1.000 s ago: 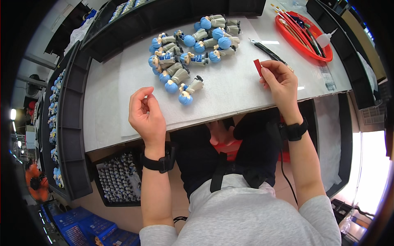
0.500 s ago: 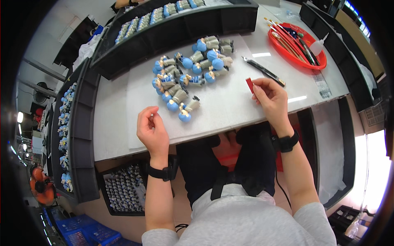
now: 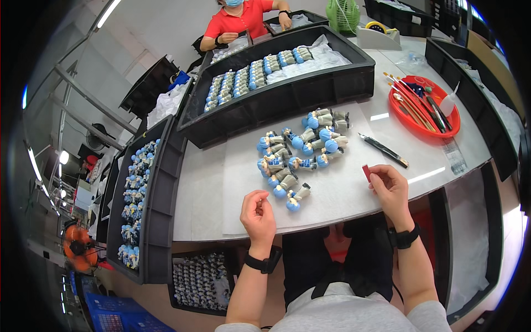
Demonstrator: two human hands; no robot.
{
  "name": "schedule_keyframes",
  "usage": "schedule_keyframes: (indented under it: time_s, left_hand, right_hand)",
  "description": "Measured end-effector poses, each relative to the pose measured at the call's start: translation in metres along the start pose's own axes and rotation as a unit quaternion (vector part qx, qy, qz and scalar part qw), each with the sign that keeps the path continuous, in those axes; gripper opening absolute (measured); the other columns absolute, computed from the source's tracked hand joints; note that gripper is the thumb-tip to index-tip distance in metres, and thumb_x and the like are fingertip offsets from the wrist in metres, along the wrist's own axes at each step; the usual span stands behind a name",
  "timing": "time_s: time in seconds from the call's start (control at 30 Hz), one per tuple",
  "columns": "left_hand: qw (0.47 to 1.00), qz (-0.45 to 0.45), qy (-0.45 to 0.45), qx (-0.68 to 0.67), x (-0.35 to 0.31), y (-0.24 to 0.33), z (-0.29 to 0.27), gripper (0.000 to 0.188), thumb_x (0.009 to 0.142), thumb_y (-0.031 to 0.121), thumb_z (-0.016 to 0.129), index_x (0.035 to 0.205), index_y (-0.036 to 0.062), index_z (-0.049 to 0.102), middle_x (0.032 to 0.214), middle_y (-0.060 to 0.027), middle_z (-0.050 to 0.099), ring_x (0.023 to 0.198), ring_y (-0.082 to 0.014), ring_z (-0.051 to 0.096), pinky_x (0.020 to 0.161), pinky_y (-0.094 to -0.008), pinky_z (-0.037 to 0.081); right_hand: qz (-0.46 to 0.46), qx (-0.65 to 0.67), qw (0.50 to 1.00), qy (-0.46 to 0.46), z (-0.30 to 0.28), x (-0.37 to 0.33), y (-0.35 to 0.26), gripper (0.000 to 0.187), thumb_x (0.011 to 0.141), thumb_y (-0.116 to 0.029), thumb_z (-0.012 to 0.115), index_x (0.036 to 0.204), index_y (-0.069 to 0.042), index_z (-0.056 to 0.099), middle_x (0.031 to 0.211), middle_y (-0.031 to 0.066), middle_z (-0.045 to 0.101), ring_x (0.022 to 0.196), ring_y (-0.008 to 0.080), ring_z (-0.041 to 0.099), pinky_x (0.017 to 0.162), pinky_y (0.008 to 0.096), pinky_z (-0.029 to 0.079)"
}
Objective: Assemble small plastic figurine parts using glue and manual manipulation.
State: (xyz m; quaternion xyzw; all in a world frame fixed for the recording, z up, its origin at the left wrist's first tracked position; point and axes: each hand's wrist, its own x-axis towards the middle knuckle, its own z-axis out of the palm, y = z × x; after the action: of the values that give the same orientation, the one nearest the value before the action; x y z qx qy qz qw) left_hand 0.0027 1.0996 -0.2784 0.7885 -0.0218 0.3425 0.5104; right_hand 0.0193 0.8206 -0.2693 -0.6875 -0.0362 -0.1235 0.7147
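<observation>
My right hand [image 3: 391, 191] pinches a small flat red strip [image 3: 366, 172] between thumb and fingers, above the right part of the white work sheet. My left hand [image 3: 259, 217] is closed with its fingers curled in, at the sheet's front edge; whether something tiny is in it I cannot make out. Just beyond it lies a single small figurine [image 3: 297, 197] with a blue round head and greyish body. Several more such figurines [image 3: 301, 163] lie in a loose cluster behind it. A black-handled craft knife [image 3: 383, 150] rests beyond my right hand.
A red oval tray [image 3: 425, 130] holds brushes and pens. A black crate [image 3: 276, 105] with rows of figurines stands at the back, another crate [image 3: 157, 207] at the left. Below the table sits a bin [image 3: 176, 301] of small parts. A co-worker [image 3: 235, 25] in red works behind.
The view has tilted up, so everything sits lower and further right, and the co-worker has come into sight. Both hands keep nearly the same pose; the red strip stays in my right hand.
</observation>
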Motion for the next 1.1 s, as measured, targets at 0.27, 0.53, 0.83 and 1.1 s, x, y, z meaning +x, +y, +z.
schedule_keyframes:
  time_s: [0.27, 0.53, 0.83, 1.1]
  left_hand:
    - [0.998, -0.041, -0.042, 0.029, 0.006, 0.004, -0.004, 0.015, 0.078, -0.001, 0.059, 0.092, 0.0018, 0.061, 0.087, -0.004, 0.06, 0.065, -0.0086, 0.052, 0.051, -0.0198, 0.041]
    - [0.971, -0.071, -0.167, 0.155, 0.023, 0.018, -0.008, 0.028, 0.073, 0.011, 0.068, 0.098, 0.0006, 0.061, 0.086, -0.0094, 0.061, 0.067, -0.0176, 0.06, 0.06, -0.0275, 0.05]
    - [0.987, -0.125, -0.011, -0.105, 0.009, 0.054, -0.008, 0.022, 0.072, -0.005, 0.066, 0.092, -0.004, 0.056, 0.094, -0.0103, 0.056, 0.082, -0.0149, 0.06, 0.069, -0.0253, 0.054]
    - [0.98, 0.037, -0.184, -0.074, -0.031, 0.061, 0.079, 0.028, 0.071, -0.001, 0.07, 0.096, -0.0017, 0.057, 0.096, -0.0148, 0.06, 0.079, -0.0219, 0.062, 0.065, -0.0275, 0.053]
  right_hand:
    - [0.016, 0.011, 1.0, -0.002, 0.003, 0.003, 0.0, 0.021, 0.086, -0.003, 0.054, 0.107, 0.001, 0.054, 0.09, 0.0066, 0.058, 0.073, 0.0121, 0.062, 0.055, 0.02, 0.045]
    - [0.011, 0.005, 1.0, -0.021, 0.003, -0.002, 0.001, 0.023, 0.087, -0.002, 0.053, 0.109, 0.002, 0.052, 0.091, 0.0077, 0.057, 0.077, 0.0144, 0.063, 0.058, 0.0205, 0.048]
    - [0.005, 0.011, 1.0, -0.008, -0.006, 0.004, -0.001, 0.018, 0.088, -0.001, 0.051, 0.105, 0.002, 0.055, 0.095, 0.0086, 0.061, 0.078, 0.0135, 0.061, 0.063, 0.0223, 0.048]
    - [0.044, 0.048, 0.998, -0.011, -0.005, 0.006, -0.011, 0.015, 0.086, -0.001, 0.053, 0.097, 0.002, 0.062, 0.09, 0.0072, 0.063, 0.076, 0.0106, 0.059, 0.066, 0.0217, 0.047]
